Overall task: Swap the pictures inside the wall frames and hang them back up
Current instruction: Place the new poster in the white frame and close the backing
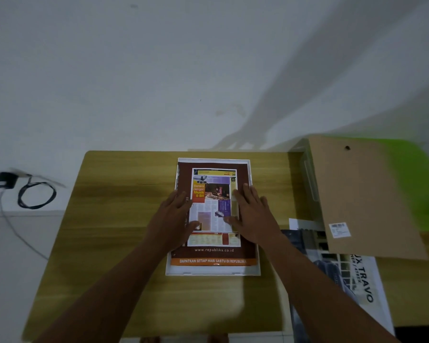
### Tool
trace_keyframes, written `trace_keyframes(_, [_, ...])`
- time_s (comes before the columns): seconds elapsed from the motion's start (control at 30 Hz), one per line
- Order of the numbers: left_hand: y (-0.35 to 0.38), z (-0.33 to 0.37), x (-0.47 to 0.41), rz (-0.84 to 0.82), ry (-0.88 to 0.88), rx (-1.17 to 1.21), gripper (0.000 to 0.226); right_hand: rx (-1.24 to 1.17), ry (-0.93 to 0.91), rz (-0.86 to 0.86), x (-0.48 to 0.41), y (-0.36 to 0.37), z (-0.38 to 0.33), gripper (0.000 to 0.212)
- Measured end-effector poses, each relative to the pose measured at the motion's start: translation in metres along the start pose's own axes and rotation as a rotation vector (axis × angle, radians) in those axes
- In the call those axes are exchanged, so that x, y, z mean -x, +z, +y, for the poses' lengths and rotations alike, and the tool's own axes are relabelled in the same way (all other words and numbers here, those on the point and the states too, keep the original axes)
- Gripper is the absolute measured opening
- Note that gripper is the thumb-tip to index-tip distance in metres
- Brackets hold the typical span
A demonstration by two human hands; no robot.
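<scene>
A white picture frame (213,270) lies flat on the wooden table (109,231), back side up. Inside it rests a brown newspaper picture (212,253) with orange and purple print. My left hand (176,214) presses flat on the picture's left side, fingers spread. On the right side my right hand (252,214) also lies flat, fingers spread. A brown backing board (357,194) with a barcode sticker lies to the right, tilted over another picture (352,276) printed with dark building photos and black letters.
A green surface (416,179) lies under the backing board at the far right. A black charger and coiled cable (35,194) hang at the left by the white wall (159,70). Toes show at the bottom edge below the table.
</scene>
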State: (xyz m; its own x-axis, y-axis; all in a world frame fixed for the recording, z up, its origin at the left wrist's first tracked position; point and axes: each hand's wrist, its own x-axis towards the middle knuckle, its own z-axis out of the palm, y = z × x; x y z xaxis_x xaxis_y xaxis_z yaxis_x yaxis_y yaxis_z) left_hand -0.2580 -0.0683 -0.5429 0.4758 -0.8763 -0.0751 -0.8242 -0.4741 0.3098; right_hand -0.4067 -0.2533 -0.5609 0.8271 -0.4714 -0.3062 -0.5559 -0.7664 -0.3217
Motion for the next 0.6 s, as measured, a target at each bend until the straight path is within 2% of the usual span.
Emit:
trace_keyframes(0.2, [-0.007,0.000,0.003,0.062,0.017,-0.025,0.067,-0.052,0.006,0.019,0.004,-0.010,-0.006,0.079])
trace_keyframes(0.4, [-0.011,0.017,0.012,0.084,-0.053,0.128,0.052,-0.166,0.065,0.160,0.026,-0.053,-0.016,0.061])
trace_keyframes(0.6, [-0.035,0.101,-0.020,0.099,-0.013,0.337,0.039,-0.199,0.203,0.228,0.062,-0.108,0.025,0.050])
